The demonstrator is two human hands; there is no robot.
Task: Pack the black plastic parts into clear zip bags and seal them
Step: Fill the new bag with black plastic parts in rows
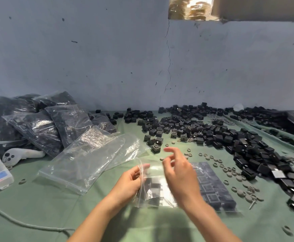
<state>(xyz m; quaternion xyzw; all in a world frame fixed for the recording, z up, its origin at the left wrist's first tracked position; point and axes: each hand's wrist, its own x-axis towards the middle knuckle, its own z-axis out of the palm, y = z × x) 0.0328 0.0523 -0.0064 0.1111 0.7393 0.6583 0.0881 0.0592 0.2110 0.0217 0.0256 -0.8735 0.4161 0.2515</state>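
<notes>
Fingers (135,172) of left hand (127,182) pinch the limp, slick-looking zip bag (155,172) by its mouth; right hand (179,173) spread loose, empty

Both forearms bare, reaching forward. Left hand (131,179): fingers curled, pinching the rim of a clear zip bag (154,189). Right hand (179,172): raised, fingers loosely spread, blurred, holding nothing.

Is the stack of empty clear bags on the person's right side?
No, the empty clear bags lie on the person's left, beside the pile of filled bags.
</notes>
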